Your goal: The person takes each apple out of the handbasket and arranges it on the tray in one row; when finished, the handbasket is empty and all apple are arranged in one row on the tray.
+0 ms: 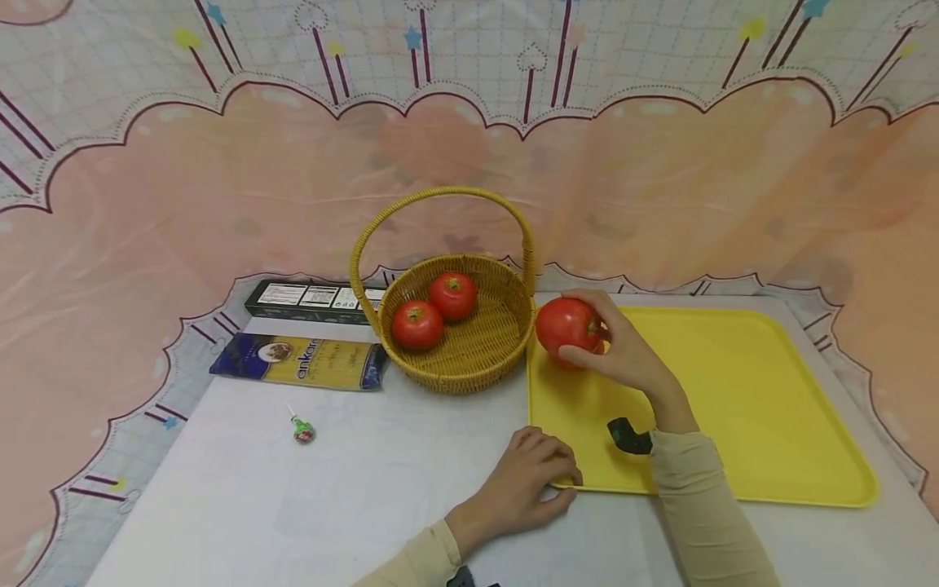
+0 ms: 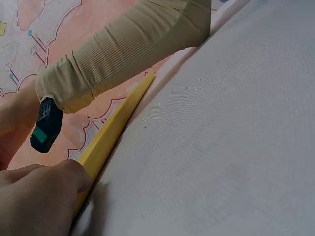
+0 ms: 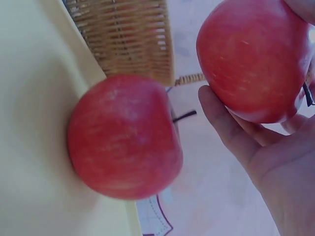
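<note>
My right hand (image 1: pixel 627 350) holds one apple (image 3: pixel 251 59) above the yellow tray (image 1: pixel 734 391), near its far-left corner; unreleased. My left hand (image 1: pixel 524 481) grips the tray's near edge. Status: basket (image 1: pixel 455 380), two red fruits (image 1: pixel 416 325); tray, one lower apple (image 3: pixel 125 137).

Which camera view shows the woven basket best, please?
The head view: the basket, including its arched handle and inside, shows almost entirely. The right wrist view catches only part of it; the left wrist view, none.

Grip (image 3: pixel 278 160) holding apple (image 3: pixel 253 59), second apple (image 3: pixel 125 140), basket (image 3: pixel 128 37)
</note>
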A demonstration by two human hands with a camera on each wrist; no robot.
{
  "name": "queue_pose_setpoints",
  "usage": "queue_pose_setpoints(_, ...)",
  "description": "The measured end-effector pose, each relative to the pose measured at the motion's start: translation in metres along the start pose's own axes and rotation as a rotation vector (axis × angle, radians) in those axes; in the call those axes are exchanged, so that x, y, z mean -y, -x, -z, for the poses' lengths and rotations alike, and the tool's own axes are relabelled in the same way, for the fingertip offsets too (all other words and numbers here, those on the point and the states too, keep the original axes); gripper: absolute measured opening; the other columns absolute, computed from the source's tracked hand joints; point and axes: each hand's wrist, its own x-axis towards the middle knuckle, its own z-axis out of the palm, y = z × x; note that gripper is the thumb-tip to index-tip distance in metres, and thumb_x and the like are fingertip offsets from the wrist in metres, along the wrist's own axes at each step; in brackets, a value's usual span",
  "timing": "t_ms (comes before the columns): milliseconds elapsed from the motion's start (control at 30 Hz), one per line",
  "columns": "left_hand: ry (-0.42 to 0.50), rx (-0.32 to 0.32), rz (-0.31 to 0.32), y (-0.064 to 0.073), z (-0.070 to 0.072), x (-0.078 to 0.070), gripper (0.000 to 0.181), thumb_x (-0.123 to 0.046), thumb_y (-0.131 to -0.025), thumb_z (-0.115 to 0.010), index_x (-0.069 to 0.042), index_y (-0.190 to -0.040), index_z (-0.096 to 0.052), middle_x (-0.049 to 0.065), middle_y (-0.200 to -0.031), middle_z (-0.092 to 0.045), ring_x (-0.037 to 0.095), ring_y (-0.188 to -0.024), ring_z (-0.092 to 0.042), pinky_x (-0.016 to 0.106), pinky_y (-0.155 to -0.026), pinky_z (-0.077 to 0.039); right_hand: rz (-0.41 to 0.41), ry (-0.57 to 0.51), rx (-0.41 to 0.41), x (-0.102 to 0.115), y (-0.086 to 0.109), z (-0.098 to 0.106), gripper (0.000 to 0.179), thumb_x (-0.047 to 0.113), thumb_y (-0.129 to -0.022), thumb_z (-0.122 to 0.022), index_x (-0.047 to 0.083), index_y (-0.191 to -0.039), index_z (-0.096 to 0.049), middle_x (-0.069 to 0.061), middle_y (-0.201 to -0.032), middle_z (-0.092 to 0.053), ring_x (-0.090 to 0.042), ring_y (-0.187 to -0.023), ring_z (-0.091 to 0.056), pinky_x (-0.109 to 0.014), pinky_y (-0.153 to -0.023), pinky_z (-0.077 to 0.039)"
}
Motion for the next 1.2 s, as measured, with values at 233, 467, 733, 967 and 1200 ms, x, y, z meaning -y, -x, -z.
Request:
queue_pose_setpoints(233, 0.008, -0.008, 0.001, 0.003, -0.003, -0.001, 0.008, -0.034, -0.09, -0.058, -0.032, -0.095, -0.063, -0.014, -0.107, -0.055, 0.004, -0.102, -0.045, 0.035, -0.103, -0.03, -0.037, -0.005, -0.002, 0.015, 0.008, 0.007, 0.07, 0.017, -0.082, -0.073, 0.026, -0.141, -0.036, -0.002, -0.141, -0.038, -0.029, -0.126, -0.042, -0.054, -0.1, -0.04)
queue_pose_setpoints(467, 0.01, -0.026, -0.002, 0.002, -0.002, -0.001, 0.006, -0.032, -0.089, -0.06, -0.032, -0.094, -0.063, -0.015, -0.106, -0.054, 0.004, -0.102, -0.045, 0.034, -0.103, -0.029, -0.054, 0.009, -0.031, 0.009, 0.007, 0.015, 0.075, 0.016, -0.082, -0.072, 0.027, -0.143, -0.03, -0.005, -0.141, -0.039, -0.031, -0.122, -0.046, -0.054, -0.097, -0.043)
queue_pose_setpoints(733, 0.017, -0.016, -0.007, 0.0, -0.001, 0.0, 0.008, -0.033, -0.09, -0.059, -0.031, -0.096, -0.064, -0.013, -0.107, -0.055, 0.005, -0.103, -0.045, 0.035, -0.104, -0.028, -0.057, 0.027, -0.053, -0.002, 0.005, 0.029, 0.071, 0.019, -0.082, -0.072, 0.031, -0.14, -0.031, -0.001, -0.14, -0.038, -0.029, -0.123, -0.045, -0.052, -0.096, -0.044)
queue_pose_setpoints(967, 0.015, -0.022, -0.008, -0.002, 0.002, 0.0, 0.009, -0.032, -0.09, -0.059, -0.03, -0.096, -0.065, -0.012, -0.107, -0.055, 0.005, -0.101, -0.046, 0.035, -0.103, -0.029, -0.028, 0.065, -0.041, 0.023, 0.012, 0.038, 0.068, 0.012, -0.085, -0.068, 0.016, -0.142, -0.032, -0.009, -0.139, -0.037, -0.032, -0.12, -0.044, -0.054, -0.094, -0.043)
queue_pose_setpoints(1200, 0.044, -0.002, 0.003, -0.001, 0.002, -0.003, 0.008, -0.032, -0.09, -0.06, -0.03, -0.097, -0.064, -0.012, -0.107, -0.055, 0.006, -0.102, -0.046, 0.036, -0.104, -0.028, -0.065, 0.077, -0.038, 0.024, 0.017, 0.044, 0.067, 0.016, -0.085, -0.068, 0.02, -0.143, -0.034, -0.006, -0.141, -0.033, -0.03, -0.123, -0.041, -0.055, -0.095, -0.042)
